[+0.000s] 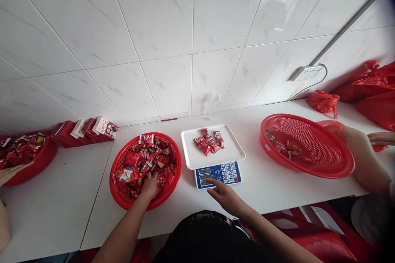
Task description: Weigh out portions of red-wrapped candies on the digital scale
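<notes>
My left hand (150, 186) reaches into a round red basket (123, 201) of red-wrapped candies (145, 162), its fingers curled among the wrappers; what they grip is hidden. My right hand (224, 195) rests on the white counter just in front of a small digital scale (218, 174), index finger stretched toward its blue keypad and display. The scale's white tray (212, 154) carries a small heap of red candies (209, 141).
A larger red basket (324, 164) with a few candies stands at the right, where another person's forearm (364, 160) reaches. Red plastic bags (375, 90) lie at the far right, red boxes (86, 129) and another candy basket (26, 156) at the left. A power strip (305, 72) hangs on the tiled wall.
</notes>
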`<state>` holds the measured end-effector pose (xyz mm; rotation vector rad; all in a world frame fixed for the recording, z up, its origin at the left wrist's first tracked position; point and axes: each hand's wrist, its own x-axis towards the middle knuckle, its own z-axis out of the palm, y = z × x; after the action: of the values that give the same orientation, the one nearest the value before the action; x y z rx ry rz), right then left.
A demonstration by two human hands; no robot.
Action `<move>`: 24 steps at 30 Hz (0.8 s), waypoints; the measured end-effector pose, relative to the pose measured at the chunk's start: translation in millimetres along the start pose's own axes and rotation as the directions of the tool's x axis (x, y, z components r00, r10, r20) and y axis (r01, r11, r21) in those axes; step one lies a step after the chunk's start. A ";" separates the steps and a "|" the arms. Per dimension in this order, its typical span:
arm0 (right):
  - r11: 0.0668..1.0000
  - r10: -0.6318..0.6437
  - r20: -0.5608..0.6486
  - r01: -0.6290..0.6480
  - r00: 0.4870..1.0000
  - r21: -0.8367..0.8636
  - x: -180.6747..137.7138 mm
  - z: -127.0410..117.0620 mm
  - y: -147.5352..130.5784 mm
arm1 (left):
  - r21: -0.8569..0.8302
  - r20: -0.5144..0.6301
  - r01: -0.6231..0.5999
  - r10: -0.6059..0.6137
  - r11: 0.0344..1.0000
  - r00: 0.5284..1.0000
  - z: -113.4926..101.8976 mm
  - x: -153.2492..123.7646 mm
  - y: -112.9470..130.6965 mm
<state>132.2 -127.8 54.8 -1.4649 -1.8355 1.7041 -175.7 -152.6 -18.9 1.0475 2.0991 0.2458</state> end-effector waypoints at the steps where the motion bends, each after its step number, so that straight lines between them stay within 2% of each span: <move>1: 1.000 -0.004 0.008 0.004 1.000 -0.006 0.6 0.9 -0.1 | -0.054 0.003 0.004 -0.004 0.999 1.000 2.0 3.1 3.1; 5: 1.000 -0.015 0.030 0.016 0.999 -0.021 1.4 3.0 -0.9 | -0.336 0.068 0.052 -0.031 0.940 0.997 0.6 13.0 15.2; 9: 1.000 -0.007 0.040 0.007 0.999 -0.010 1.4 2.6 0.3 | -0.594 0.080 0.061 -0.017 0.802 0.997 -12.1 15.0 26.2; 13: 1.000 -0.010 0.050 0.011 0.999 -0.014 2.9 0.9 2.0 | -0.731 0.061 0.039 0.009 0.681 0.998 -25.6 11.5 35.3; 16: 1.000 -0.003 0.052 0.004 0.999 -0.023 4.4 -0.9 2.8 | -0.776 0.035 0.000 0.043 0.630 0.998 -34.1 8.8 41.0; 20: 1.000 0.000 0.044 0.001 0.999 -0.016 5.7 -2.3 3.3 | -0.743 -0.002 -0.063 0.091 0.667 0.996 -41.1 8.3 45.8; 24: 1.000 -0.012 0.051 0.013 0.999 -0.011 5.4 -2.0 2.3 | -0.554 0.000 -0.104 0.124 0.826 0.992 -40.3 12.0 44.6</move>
<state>132.3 -122.8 51.0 -1.4238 -1.8783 1.7434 -181.8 -108.7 23.4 0.8075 1.7639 0.8374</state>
